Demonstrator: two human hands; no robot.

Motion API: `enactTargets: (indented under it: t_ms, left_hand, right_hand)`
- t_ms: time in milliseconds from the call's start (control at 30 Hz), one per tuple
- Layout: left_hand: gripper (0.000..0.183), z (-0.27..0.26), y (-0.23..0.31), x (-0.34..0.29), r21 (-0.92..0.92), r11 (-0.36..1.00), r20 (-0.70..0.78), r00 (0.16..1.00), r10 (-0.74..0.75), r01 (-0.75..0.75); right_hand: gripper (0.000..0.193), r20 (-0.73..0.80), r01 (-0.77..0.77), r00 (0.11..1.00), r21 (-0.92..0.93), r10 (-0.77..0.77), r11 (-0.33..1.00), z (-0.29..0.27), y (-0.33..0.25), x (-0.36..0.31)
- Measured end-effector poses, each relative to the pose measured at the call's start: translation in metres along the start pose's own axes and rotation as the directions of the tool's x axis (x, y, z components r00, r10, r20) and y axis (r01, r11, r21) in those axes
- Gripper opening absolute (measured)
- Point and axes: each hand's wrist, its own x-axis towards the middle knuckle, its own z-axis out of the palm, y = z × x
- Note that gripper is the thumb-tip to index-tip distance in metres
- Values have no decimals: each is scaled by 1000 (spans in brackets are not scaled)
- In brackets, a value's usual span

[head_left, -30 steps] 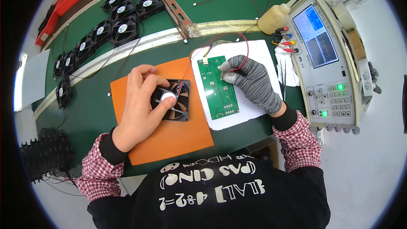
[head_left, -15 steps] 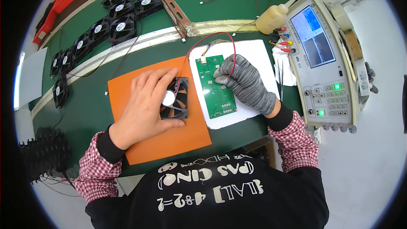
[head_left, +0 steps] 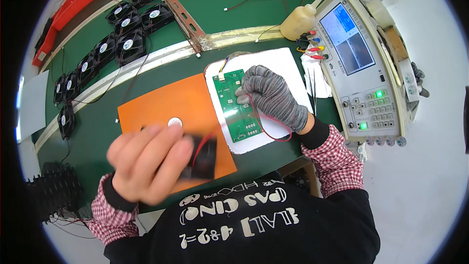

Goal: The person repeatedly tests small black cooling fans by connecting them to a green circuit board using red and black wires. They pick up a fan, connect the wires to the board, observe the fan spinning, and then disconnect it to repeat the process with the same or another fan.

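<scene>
A black cooling fan, smeared by motion, is in my bare left hand, tilted above the near part of the orange sheet. A red wire runs along the fan. Just past my left fingertips shows a pale round disc; I cannot tell whether it belongs to the fan. My right hand, in a grey knit glove, pinches the lead over the green circuit board. The lead's red loop hangs to the right; its end is hidden in my fingers. A white plug sits at the board's far end.
The board lies on a white pad. At the right stand a meter with a screen, a squeeze bottle and tweezers. Several black fans with trailing leads fill the far left, near a metal rail.
My left hand has lifted the fan off the orange sheet, toward me and tilted. The red wire loop, formerly arched beyond my right hand, now hangs on the near side. The view has shifted slightly.
</scene>
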Motion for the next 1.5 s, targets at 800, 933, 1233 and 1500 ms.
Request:
enactTargets:
  t_ms: [800,933,1233,1500]
  left_hand:
    - [66,98,-117,73,236,888,-152,918,-367,394]
    - [31,110,-180,2,586,631,44,758,-651,508]
    - [13,41,-75,17,106,985,-8,990,-138,138]
    - [11,19,-25,-4,-146,883,229,853,469,-446]
  right_hand:
    - [15,-218,-131,956,276,195,952,3,-11,-5]
    - [43,-228,-222,929,293,293,930,2,-11,-2]
    - [57,-270,113,955,-59,-125,992,-6,-35,4]
    - [33,41,356,932,-280,-359,891,-15,-35,-3]
